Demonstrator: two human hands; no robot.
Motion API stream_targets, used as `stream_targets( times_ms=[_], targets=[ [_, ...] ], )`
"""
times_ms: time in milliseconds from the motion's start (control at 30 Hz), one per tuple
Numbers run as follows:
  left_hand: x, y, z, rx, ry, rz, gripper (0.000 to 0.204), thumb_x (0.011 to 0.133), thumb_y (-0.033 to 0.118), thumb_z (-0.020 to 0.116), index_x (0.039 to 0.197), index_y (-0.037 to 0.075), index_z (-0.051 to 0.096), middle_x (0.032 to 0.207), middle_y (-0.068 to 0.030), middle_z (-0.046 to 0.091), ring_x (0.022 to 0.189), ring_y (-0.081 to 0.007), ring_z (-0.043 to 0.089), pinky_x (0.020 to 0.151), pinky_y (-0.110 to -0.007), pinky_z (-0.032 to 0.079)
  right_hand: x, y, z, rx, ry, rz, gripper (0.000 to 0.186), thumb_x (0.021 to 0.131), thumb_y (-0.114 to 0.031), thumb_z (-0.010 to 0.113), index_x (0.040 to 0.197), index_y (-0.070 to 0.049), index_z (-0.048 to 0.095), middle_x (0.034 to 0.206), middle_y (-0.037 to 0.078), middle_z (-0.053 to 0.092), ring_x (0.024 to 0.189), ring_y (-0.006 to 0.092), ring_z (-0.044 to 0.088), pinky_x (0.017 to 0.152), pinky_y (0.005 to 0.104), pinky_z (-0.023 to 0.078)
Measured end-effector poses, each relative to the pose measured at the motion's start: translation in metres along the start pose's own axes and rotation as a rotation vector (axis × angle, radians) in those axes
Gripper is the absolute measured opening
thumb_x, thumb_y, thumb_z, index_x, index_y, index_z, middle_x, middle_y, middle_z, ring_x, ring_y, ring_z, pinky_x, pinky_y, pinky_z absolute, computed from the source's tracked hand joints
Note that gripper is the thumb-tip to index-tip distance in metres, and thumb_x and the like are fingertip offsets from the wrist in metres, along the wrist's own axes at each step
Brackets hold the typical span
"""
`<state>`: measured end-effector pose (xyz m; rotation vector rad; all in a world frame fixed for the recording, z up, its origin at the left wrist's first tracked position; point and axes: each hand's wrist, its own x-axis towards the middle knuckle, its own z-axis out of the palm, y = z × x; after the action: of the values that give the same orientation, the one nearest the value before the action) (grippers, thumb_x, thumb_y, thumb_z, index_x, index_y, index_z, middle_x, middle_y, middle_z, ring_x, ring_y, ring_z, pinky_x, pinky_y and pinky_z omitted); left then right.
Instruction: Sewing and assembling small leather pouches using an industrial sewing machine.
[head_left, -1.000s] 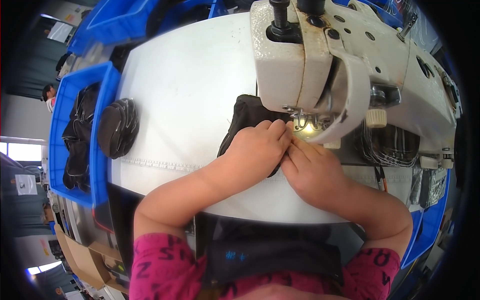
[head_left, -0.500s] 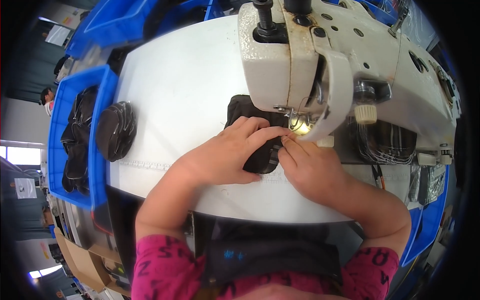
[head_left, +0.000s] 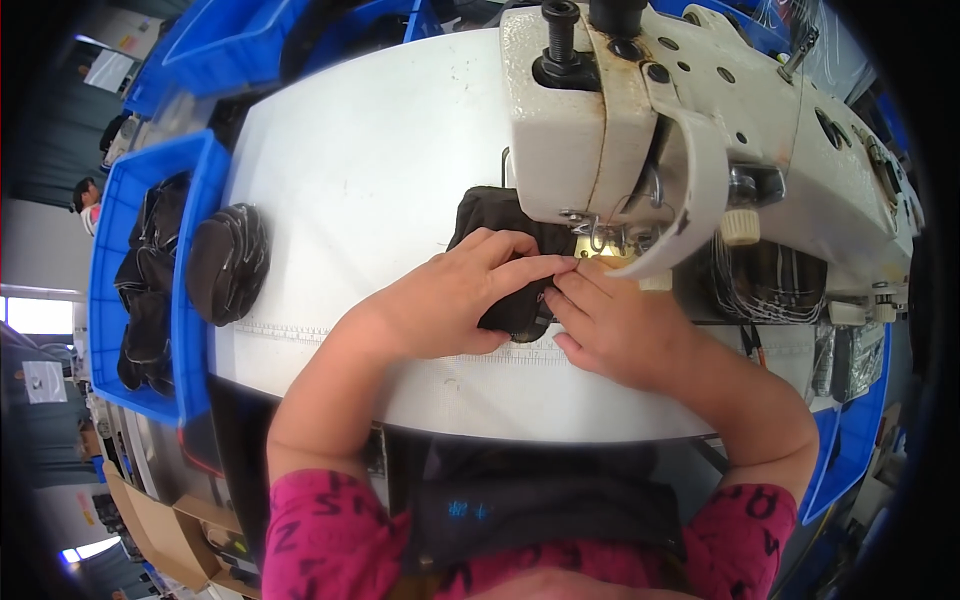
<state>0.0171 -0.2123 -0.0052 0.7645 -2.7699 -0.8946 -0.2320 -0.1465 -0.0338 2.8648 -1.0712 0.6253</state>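
Observation:
A dark brown cloth piece point(head_left: 492, 208) lies on the white table under the head of the sewing machine point(head_left: 563, 150). My left hand point(head_left: 455, 295) rests over it, index finger stretched to the needle area and thumb at its near edge. From the right, my right hand point(head_left: 630, 320) has its bent fingers on the cloth's right edge, close against the left index fingertip; its thumb stands apart, lower down. The lit metal needle plate point(head_left: 590, 250) shows just beyond the fingertips. Both hands partly cover the cloth, so the exact grip is hidden.
A stack of dark cloth pieces point(head_left: 228, 264) stands at the table's left edge, beside a blue bin point(head_left: 205, 375) with more dark pieces. Right of the needle lie other dark pieces with loose threads point(head_left: 770, 285) and small snips point(head_left: 752, 345). A ruler strip point(head_left: 285, 331) crosses the table.
My right thumb has come away from its fingers and now shows apart. The machine appears slightly farther right as the view shifts. Both hands remain at the cloth near the needle.

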Motion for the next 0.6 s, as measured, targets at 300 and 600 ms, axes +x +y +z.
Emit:
stream_targets(
  times_ms=[300,600],
  targets=[
    [0.006,0.007,-0.011,-0.178,0.094,-0.134,0.075,0.078,0.004,0.073,0.15,0.017,0.053,0.116,-0.0143,0.067,0.106,-0.0342,0.067,0.09,-0.042,0.058,0.0,-0.001,0.015,-0.218,0.084,-0.051,0.03,0.08,-0.017,0.067,0.106,-0.003,0.073,0.106,0.01,0.071,0.106,0.025,0.068,0.072,0.0335,0.06],
    [0.01,0.019,0.019,0.157,0.39,-0.174,0.056,0.083,0.009,0.073,0.136,0.006,0.056,0.097,-0.0174,0.07,0.088,-0.0382,0.069,0.076,-0.045,0.057,0.002,-0.004,0.02,-0.186,0.175,-0.137,0.023,0.079,-0.018,0.067,0.096,-0.004,0.073,0.102,0.014,0.074,0.101,0.0271,0.073,0.074,0.033,0.06]
  ],
)
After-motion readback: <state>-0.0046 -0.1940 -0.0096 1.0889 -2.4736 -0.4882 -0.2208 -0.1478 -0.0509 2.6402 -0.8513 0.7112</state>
